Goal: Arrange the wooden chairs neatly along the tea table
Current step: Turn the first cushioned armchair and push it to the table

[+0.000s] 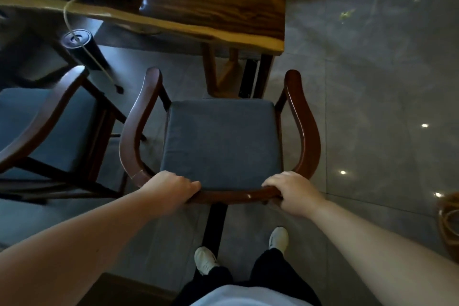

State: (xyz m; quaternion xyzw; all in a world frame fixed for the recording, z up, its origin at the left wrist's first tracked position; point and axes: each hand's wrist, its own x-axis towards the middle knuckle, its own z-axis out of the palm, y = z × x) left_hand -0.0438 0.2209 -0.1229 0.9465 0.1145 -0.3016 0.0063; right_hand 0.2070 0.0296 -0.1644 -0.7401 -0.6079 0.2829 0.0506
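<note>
A dark wooden armchair (221, 141) with a blue-grey seat cushion stands right in front of me, facing the tea table (211, 5). My left hand (171, 187) grips the curved back rail on its left side. My right hand (293, 191) grips the same rail on its right side. The chair's front sits a little short of the table's near edge, by the table's right end. A second matching chair (49, 126) stands to the left, angled, close beside the first.
A black cylindrical bin (82, 47) with a cord across it stands under the table at the left. Polished grey tile floor (372, 82) stretches to the right. A woven basket (449, 221) sits at the right edge. My white shoes are behind the chair.
</note>
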